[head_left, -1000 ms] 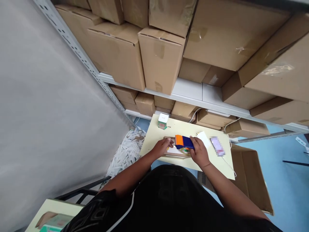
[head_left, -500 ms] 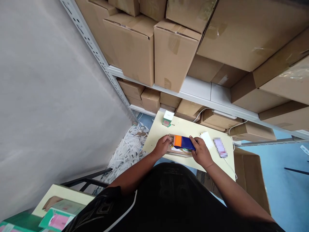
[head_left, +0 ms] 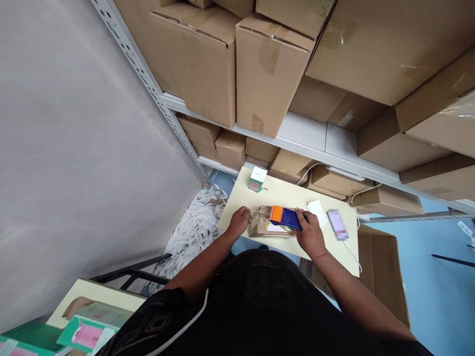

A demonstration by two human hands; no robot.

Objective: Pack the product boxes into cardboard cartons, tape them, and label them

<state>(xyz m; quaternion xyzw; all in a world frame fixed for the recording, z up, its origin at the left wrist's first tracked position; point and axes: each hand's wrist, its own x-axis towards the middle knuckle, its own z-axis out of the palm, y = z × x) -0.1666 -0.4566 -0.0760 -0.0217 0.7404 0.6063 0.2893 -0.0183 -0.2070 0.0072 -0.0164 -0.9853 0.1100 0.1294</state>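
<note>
My right hand (head_left: 310,235) grips a blue and orange tape dispenser (head_left: 288,218) held over a small cardboard box (head_left: 275,234). My left hand (head_left: 239,221) is closed, just off the box's left end. A glossy strip of clear tape (head_left: 255,220) seems to run from its fingertips to the dispenser side. Part of a white label (head_left: 272,227) shows on the box, beneath the dispenser. The box rests near the front edge of the pale table (head_left: 232,203).
A green and white small box (head_left: 257,179) stands at the table's back left. White cards (head_left: 316,211) and a phone (head_left: 337,225) with a cable lie to the right. Shelves of cardboard boxes (head_left: 272,74) rise behind. White paper strips (head_left: 191,222) heap on the floor at left.
My left hand has moved left, away from the dispenser and past the box's end. The dispenser has shifted slightly right with my right hand, showing more of the box.
</note>
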